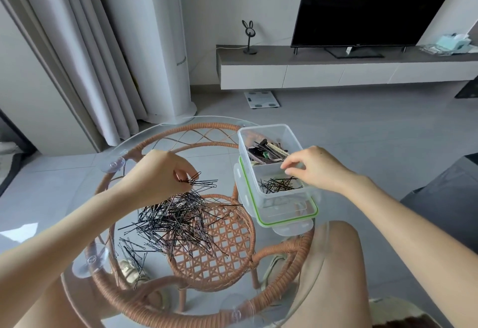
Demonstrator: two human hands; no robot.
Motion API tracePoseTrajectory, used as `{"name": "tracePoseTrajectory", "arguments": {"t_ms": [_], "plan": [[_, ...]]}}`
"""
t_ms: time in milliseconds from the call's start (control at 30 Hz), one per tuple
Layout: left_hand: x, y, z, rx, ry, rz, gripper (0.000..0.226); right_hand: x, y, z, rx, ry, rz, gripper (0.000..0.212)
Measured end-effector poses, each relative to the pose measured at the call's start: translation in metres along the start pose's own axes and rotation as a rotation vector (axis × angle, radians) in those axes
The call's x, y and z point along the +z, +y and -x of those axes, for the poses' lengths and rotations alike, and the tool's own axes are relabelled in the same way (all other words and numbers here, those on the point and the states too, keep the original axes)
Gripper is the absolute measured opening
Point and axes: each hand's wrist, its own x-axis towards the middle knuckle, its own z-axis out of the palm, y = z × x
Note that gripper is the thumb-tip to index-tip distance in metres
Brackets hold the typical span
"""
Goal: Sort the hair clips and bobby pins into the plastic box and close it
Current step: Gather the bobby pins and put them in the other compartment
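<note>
A big heap of black bobby pins (178,219) lies on the round glass tabletop (85,198). My left hand (157,175) pinches a few bobby pins (201,182) just above the heap's far edge. The clear plastic box (271,162) stands at the right on its green-rimmed lid (287,217). Its far compartment holds hair clips (266,152), its near one holds bobby pins (279,185). My right hand (310,167) hovers over the near compartment, fingers bent downward, nothing visible between them.
The glass top rests on a rattan frame (207,239) with suction cups. My knees sit under the table's near edge. A TV cabinet (336,69), a scale (262,99) on the floor and curtains lie beyond.
</note>
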Motion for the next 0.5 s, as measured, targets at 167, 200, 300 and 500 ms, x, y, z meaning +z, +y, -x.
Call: {"name": "tracePoseTrajectory", "arguments": {"t_ms": [167, 200, 300, 500], "plan": [[-0.015, 0.030, -0.012, 0.052, 0.068, 0.101, 0.024, -0.009, 0.003, 0.005, 0.008, 0.091, 0.001, 0.015], [-0.018, 0.040, -0.016, 0.069, 0.080, 0.145, 0.024, -0.013, 0.005, 0.007, 0.009, 0.118, -0.008, 0.015], [-0.019, 0.076, -0.032, 0.168, 0.147, 0.193, 0.025, -0.020, 0.015, 0.016, 0.020, 0.205, -0.027, 0.014], [0.035, 0.133, -0.068, 0.365, 0.055, 0.063, 0.013, -0.024, 0.053, 0.043, 0.114, 0.316, -0.043, 0.013]]}}
